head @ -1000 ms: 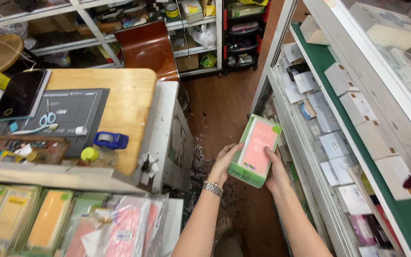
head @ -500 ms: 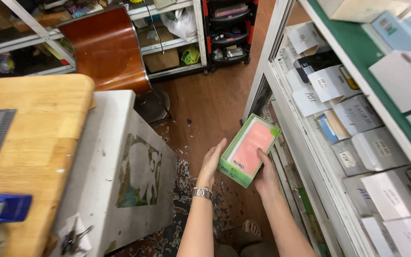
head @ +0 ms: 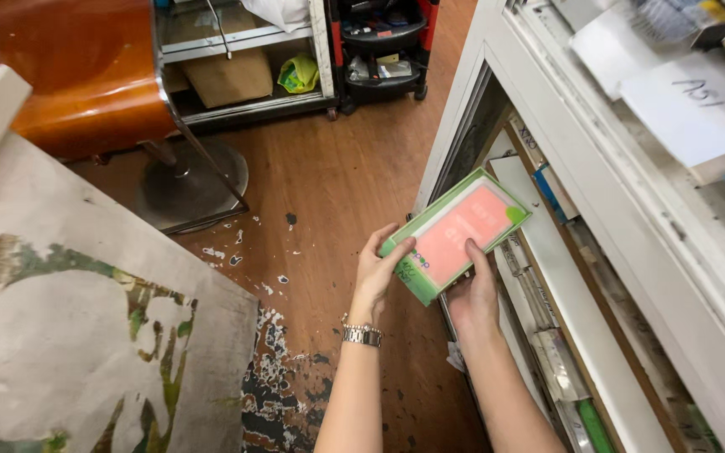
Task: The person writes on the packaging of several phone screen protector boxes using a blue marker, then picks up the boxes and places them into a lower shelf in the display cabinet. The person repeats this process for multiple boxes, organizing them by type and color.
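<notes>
A flat green box with a pink face point(head: 456, 232) is held in both hands, low over the wooden floor and close to the bottom of a white shelf unit point(head: 623, 252). My left hand point(head: 377, 273), with a metal watch on its wrist, grips the box's left edge. My right hand point(head: 473, 294) supports it from below at the near end. The box tilts up to the right, its far corner at the shelf's lowest level.
Boxes and packets fill the white shelves on the right point(head: 698, 109). A brown chair on a round metal base point(head: 186, 180) stands at the upper left. A worn, painted white cabinet top point(head: 86, 327) lies at the left. A black cart point(head: 383, 50) stands behind.
The view has dropped and swung right, away from the wooden worktop. Both hands have carried the box lower, toward the bottom shelf.
</notes>
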